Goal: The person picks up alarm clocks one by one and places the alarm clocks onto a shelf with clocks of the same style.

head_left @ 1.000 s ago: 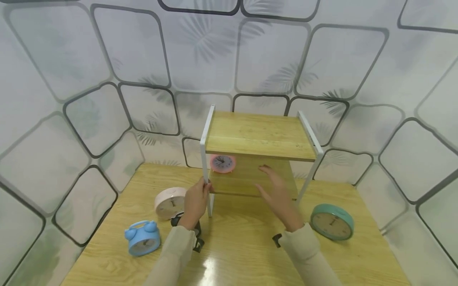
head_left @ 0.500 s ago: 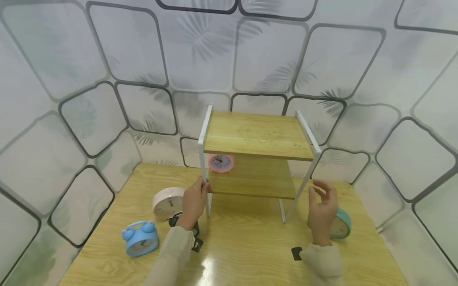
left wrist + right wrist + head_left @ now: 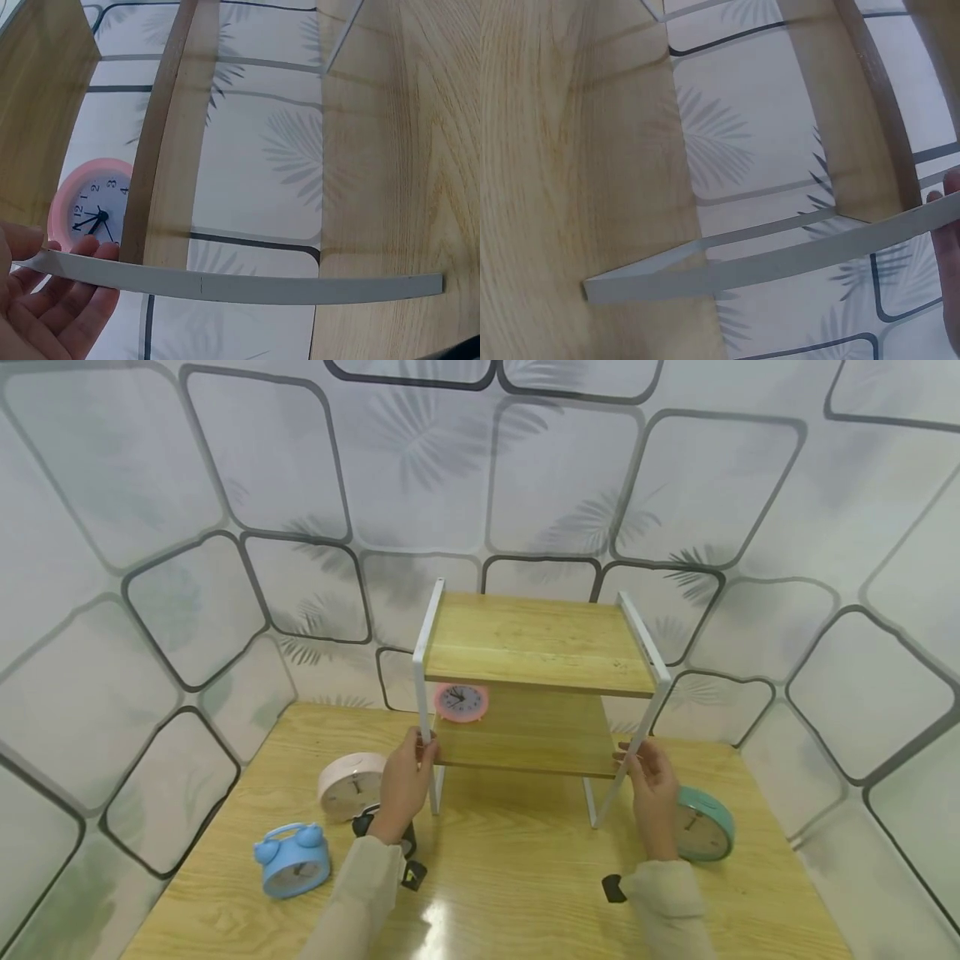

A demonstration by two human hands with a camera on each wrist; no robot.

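Observation:
A two-tier shelf rack (image 3: 540, 643) with wooden boards and white metal side frames stands in the middle of the table. My left hand (image 3: 403, 789) grips its left front upright at lower-board height; in the left wrist view, thumb and fingers (image 3: 71, 304) lie on either side of the white bar. On the opposite side, my right hand (image 3: 656, 797) holds the right front upright, fingers bent round it. The right wrist view shows only some fingertips (image 3: 949, 184) at its edge, by the bar. A round pink clock (image 3: 461, 702) stands on the lower board, toward the left.
Left of the rack are a pale pink round clock (image 3: 352, 787) and a blue twin-bell alarm clock (image 3: 296, 862). Something black (image 3: 408, 839) is partly hidden behind my left wrist. A green round clock (image 3: 705, 827) stands beside my right hand. Patterned walls enclose the wooden table (image 3: 510, 893).
My right hand has swung from in front of the lower board out to the right, then back in to the right upright, which it now holds. My left hand has stayed on the left upright.

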